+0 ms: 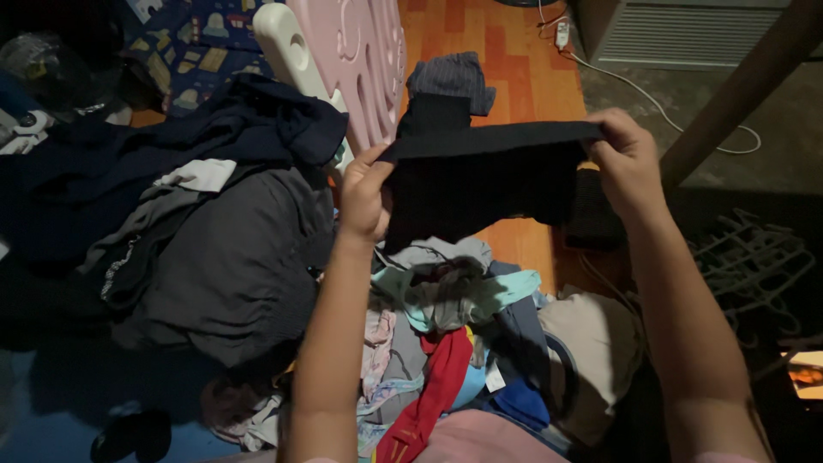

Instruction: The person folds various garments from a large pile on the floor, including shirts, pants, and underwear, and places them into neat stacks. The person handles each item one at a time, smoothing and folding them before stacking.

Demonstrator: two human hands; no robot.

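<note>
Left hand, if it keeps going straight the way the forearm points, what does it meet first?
Probably the pink plastic panel. The left hand grips one end of the black garment and points up and away, toward the panel's lower edge. Depth is unclear, so it may pass short of it.

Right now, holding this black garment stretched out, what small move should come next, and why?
Probably bring both hands together to fold it in half: the left hand and right hand hold the black garment taut by its top edge above the clothes pile.
</note>
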